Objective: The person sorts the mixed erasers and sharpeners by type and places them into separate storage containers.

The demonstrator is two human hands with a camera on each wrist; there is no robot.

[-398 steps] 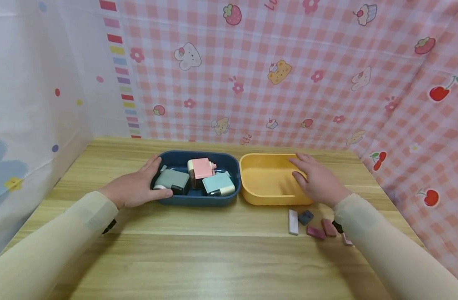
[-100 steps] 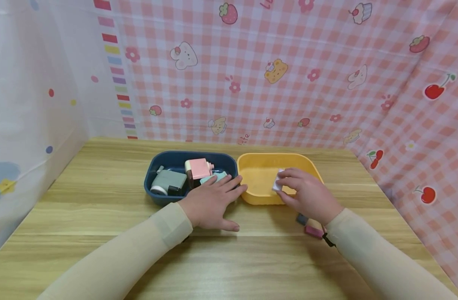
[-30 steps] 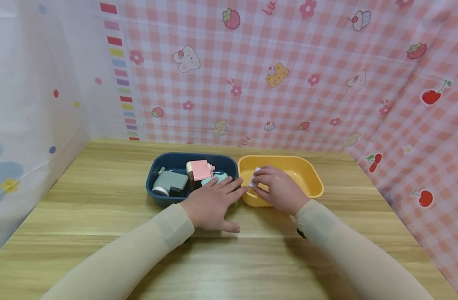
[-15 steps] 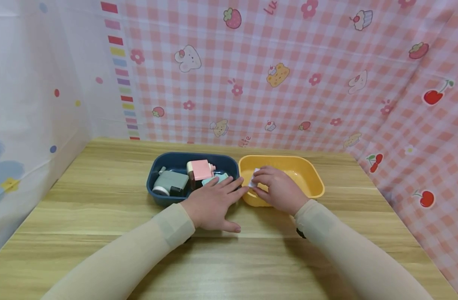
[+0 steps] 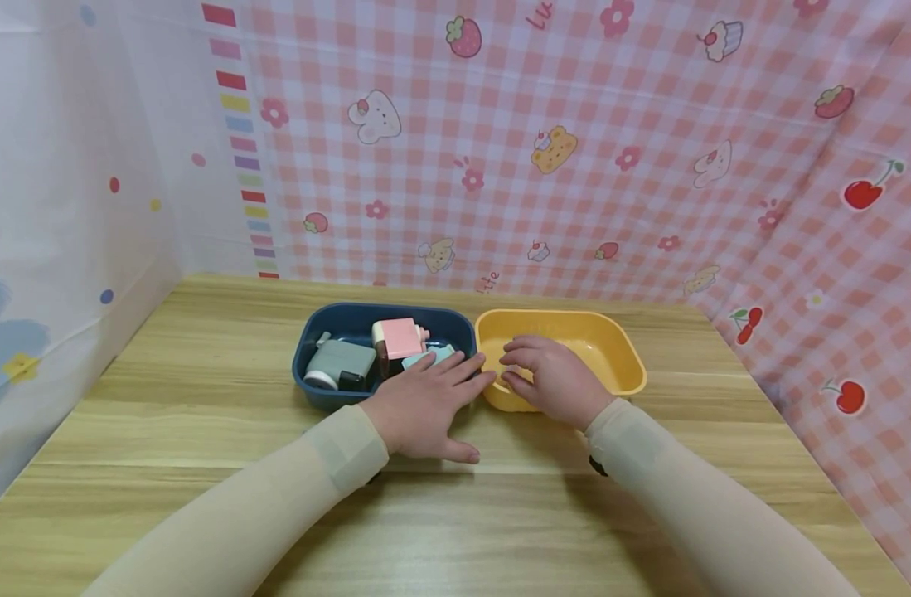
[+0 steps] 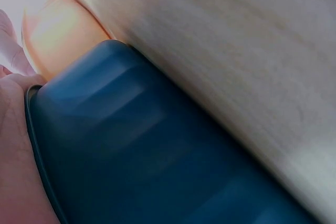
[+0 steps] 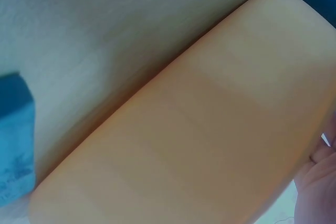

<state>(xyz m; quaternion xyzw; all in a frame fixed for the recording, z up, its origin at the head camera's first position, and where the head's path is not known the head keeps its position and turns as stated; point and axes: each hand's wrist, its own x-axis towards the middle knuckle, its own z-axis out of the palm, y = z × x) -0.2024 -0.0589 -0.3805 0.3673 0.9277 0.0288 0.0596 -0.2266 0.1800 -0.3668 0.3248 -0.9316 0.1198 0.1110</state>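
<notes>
My left hand [image 5: 424,406] lies with fingers spread over the front right rim of the dark blue tub [image 5: 384,308]. Its fingers partly cover a light blue boxy item [image 5: 425,358] inside. My right hand [image 5: 555,377] is over the left part of the yellow tub [image 5: 612,340], with fingers bent and a gap between thumb and fingertips. Nothing shows in that gap. In the right wrist view the yellow tub's side [image 7: 184,129] fills the middle, and the right fingers [image 7: 317,169] reach over its rim. The white block seen earlier is out of sight.
A grey-green boxy item [image 5: 348,356] and a pink one [image 5: 400,338] sit in the blue tub. Both tubs stand end to end on the wooden table [image 5: 455,514]. A blue block [image 7: 16,140] lies beside the yellow tub. Patterned cloth [image 5: 500,124] rises behind.
My right hand carried a white block leftward over the yellow tub, and its fingers have since parted from it. Earlier, my left hand moved from the blue tub's left end to its right.
</notes>
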